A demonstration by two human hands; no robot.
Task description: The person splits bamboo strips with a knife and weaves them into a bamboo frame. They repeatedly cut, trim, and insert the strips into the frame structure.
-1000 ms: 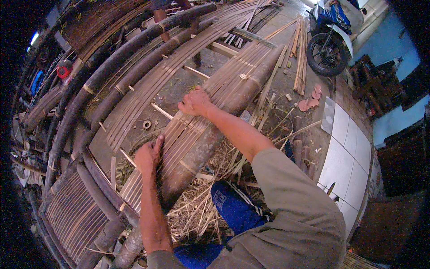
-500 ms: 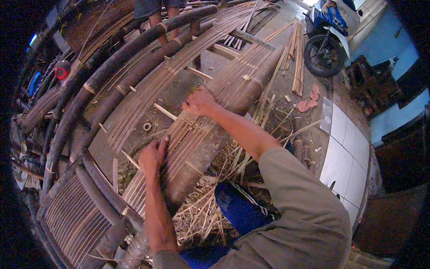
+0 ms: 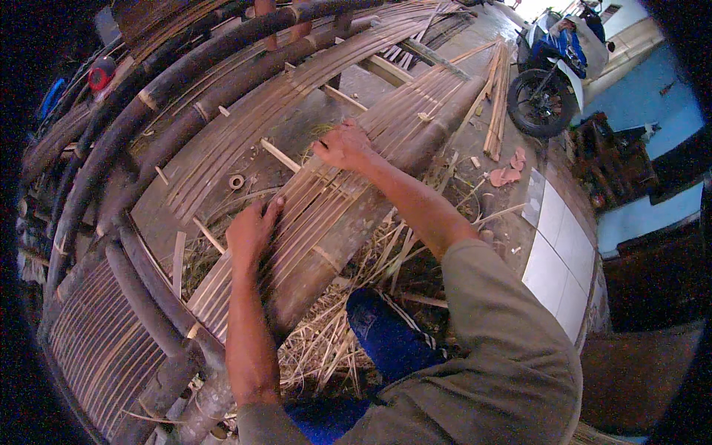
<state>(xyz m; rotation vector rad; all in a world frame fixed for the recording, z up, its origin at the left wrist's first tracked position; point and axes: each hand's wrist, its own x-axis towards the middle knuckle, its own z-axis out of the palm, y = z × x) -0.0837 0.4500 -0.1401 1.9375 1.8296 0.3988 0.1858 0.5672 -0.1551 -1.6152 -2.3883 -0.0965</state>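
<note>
A long bench-like panel of thin bamboo slats (image 3: 374, 144) runs diagonally in front of me, with a thick bamboo pole (image 3: 308, 278) along its near side. At the panel's left edge my left hand (image 3: 251, 228) is closed on the slats, its thumb against them and its other fingers partly hidden. Farther along, my right hand (image 3: 345, 146) is pinched shut low over the slats near a cross strip. Thin greenish strands show beside its fingers, but what it grips cannot be made out.
Dark bamboo poles (image 3: 174, 81) form a large frame on the left. A tape-like ring (image 3: 236, 182) lies on the floor beyond the panel. Shavings (image 3: 326, 348) cover the ground near my blue-clad leg. A motorcycle (image 3: 545, 96) stands at the far right, near loose bamboo strips (image 3: 498, 104) and white tiles (image 3: 560, 252).
The view has shifted, so the scene sits higher in the picture. Both hands stay at about the same places on the slats; the right hand has turned slightly.
</note>
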